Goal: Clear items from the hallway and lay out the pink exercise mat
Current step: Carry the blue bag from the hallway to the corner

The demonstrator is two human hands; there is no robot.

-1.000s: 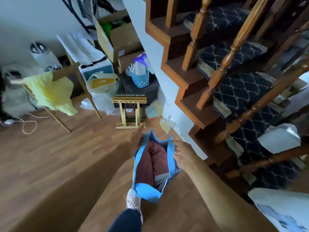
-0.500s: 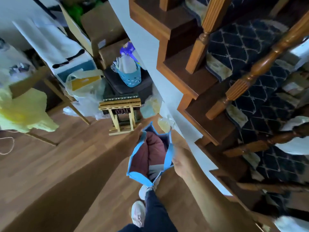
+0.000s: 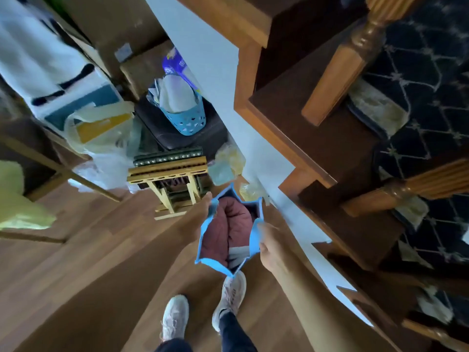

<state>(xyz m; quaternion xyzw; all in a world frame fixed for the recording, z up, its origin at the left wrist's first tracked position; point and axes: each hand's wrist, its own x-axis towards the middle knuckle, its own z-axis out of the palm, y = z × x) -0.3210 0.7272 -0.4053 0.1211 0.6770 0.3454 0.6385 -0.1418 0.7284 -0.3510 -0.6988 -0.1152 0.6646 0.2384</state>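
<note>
Nearest, two pale shoes (image 3: 175, 317) and two dark trouser legs are seen on a floor (image 3: 76, 262) of long wooden planks. Just beyond the feet, one blue bag (image 3: 254, 240) of thin, soft fabric is held off the floor between two bare hands. Its left rim is gripped by the left hand (image 3: 200, 214), whose fingers are mostly hidden behind the fabric. Its right rim is pinched by the right hand (image 3: 269, 247), with the thumb laid on the blue edge and the other fingers out of sight. The bag's mouth is turned upward and pulled into a long, pointed opening, with its long axis running from the feet toward a stool. One padded maroon cloth (image 3: 223, 232) and one pale folded item (image 3: 237, 254) are seen inside. The bag is just beside the white side panel of a staircase (image 3: 317, 118). Farther on stands one slatted wooden stool (image 3: 167, 171), and behind it one dark padded seat (image 3: 177, 138) bearing one blue perforated plastic basket (image 3: 187, 118) stuffed with paper. Crumpled translucent plastic bags (image 3: 101, 138) lie to the left, with cardboard boxes (image 3: 109, 26) behind them. At right, two turned wooden balusters (image 3: 340, 72) and dark diamond-patterned carpet (image 3: 418, 85) are seen.
</note>
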